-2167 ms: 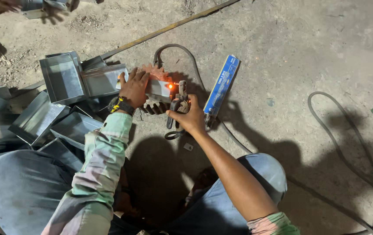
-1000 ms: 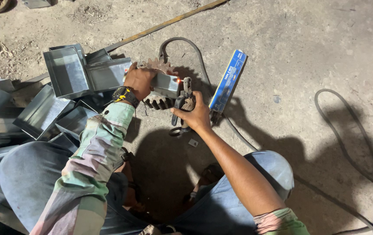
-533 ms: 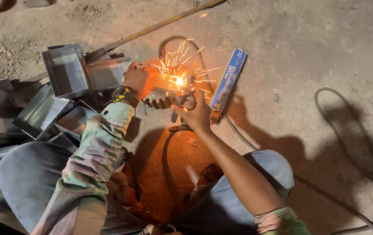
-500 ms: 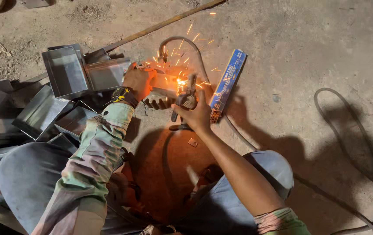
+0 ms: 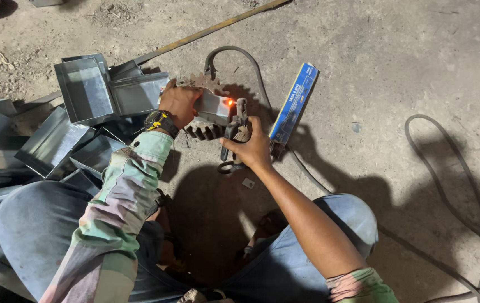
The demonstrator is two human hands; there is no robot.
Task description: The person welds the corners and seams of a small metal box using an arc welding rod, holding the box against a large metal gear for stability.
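The left hand (image 5: 179,104) presses flat on a small sheet-metal box (image 5: 213,106), fingers closed over its top, likely to pin it steady on a toothed gear wheel (image 5: 202,130) that serves as a rest on the concrete floor (image 5: 397,67). The right hand (image 5: 253,148) has a closed grip on a welding electrode holder (image 5: 239,126), its tip touching the box corner where a small orange spot (image 5: 230,102) glows. A grey cable (image 5: 251,62) loops away behind. Just right of the holder lies a long, narrow blue carton (image 5: 294,101) with a yellow edge, tilted, within easy reach. More folded metal boxes (image 5: 86,95) are stacked at the left, beside the person's knee
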